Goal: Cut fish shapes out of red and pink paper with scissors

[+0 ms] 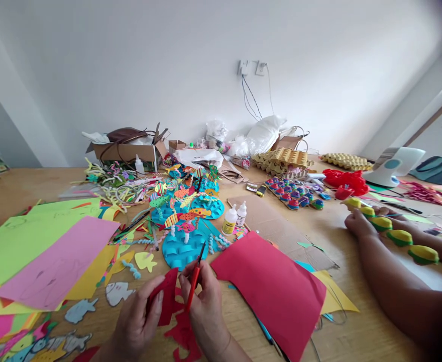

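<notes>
My left hand [140,311] is closed on a piece of red paper [167,301], thumb in front. In my right hand [208,306] are orange-handled scissors [194,286], seen nearly edge-on with the dark tip pointing up and away. Red paper scraps [183,332] with cut edges lie below and between my hands. A large red sheet [273,291] rests to the right of my right hand. Beyond my hands stands a blue paper base [185,246] with colourful paper fish [179,218] above it. Loose fish cut-outs [118,293] lie left of my left hand.
Coloured sheets [55,261] overlap at left. Two glue bottles [229,219] stand mid-table near cardboard [273,226]. At right, another person's arms [387,281] reach in, hands at a row of yellow-green egg-carton cups [400,237]. Egg trays [281,160] and a box [126,153] sit at the back.
</notes>
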`<control>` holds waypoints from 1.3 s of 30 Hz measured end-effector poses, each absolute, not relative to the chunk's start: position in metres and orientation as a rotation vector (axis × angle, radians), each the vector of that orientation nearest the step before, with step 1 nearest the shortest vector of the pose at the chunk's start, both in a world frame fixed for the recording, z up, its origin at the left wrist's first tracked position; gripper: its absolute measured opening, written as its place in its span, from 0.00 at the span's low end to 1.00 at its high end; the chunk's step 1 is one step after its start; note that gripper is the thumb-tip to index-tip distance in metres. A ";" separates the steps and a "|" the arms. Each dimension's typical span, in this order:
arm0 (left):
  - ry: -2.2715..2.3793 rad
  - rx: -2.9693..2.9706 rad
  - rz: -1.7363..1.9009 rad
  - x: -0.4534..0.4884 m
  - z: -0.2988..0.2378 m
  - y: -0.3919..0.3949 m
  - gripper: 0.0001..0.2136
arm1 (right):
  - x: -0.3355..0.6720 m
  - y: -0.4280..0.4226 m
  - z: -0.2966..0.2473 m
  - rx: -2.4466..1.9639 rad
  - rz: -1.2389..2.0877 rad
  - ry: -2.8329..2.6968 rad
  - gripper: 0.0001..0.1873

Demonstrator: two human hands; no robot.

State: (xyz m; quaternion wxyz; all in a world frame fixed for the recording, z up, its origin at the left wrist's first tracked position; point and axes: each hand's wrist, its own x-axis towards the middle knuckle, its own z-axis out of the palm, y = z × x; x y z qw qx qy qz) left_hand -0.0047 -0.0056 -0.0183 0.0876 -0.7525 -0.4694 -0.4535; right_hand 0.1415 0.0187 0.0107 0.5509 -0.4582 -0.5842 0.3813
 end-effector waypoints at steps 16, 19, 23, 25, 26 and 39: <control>-1.941 -1.937 -2.312 0.001 0.014 0.001 0.11 | 0.148 0.022 0.013 -1.103 0.990 -1.347 0.06; -2.062 -1.904 -2.476 0.001 0.026 0.001 0.12 | 0.148 0.016 0.021 -1.009 1.149 -1.368 0.09; -2.116 -1.977 -2.531 0.003 0.042 -0.001 0.14 | 0.147 0.009 0.030 -0.824 1.373 -1.314 0.13; -2.116 -2.010 -2.539 0.004 0.049 -0.001 0.15 | 0.146 0.007 0.032 -0.779 1.453 -1.259 0.16; -2.115 -2.025 -2.541 0.005 0.051 -0.002 0.16 | 0.145 0.007 0.033 -0.770 1.480 -1.235 0.17; -2.061 -2.504 -3.176 0.013 0.056 -0.007 0.13 | 0.155 0.009 0.045 -0.769 1.441 -1.138 0.17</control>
